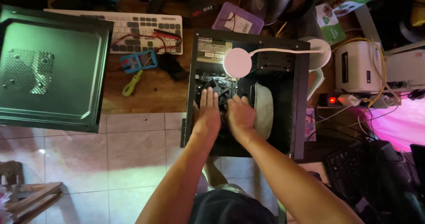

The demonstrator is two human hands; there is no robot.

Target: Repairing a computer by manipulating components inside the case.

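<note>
An open black computer case [301, 95] lies on its side at the edge of a wooden desk. Both my hands reach down into it. My left hand [208, 113] rests flat, fingers together, over the dark fan and board parts inside. Beside it, my right hand [240, 115] presses down on the same area with fingers curled. A whitish cloth [264, 109] lies in the case just right of my right hand. A round white lamp head [237, 63] on a white arm hangs over the case's upper part. What lies under the hands is hidden.
The removed dark side panel [48, 69] lies at the left. A white keyboard [133, 29], a blue meter [139, 61] with red leads and a yellow-handled screwdriver [132, 83] sit on the desk. A white box [356, 67], cables and a lit power strip [341, 100] crowd the right.
</note>
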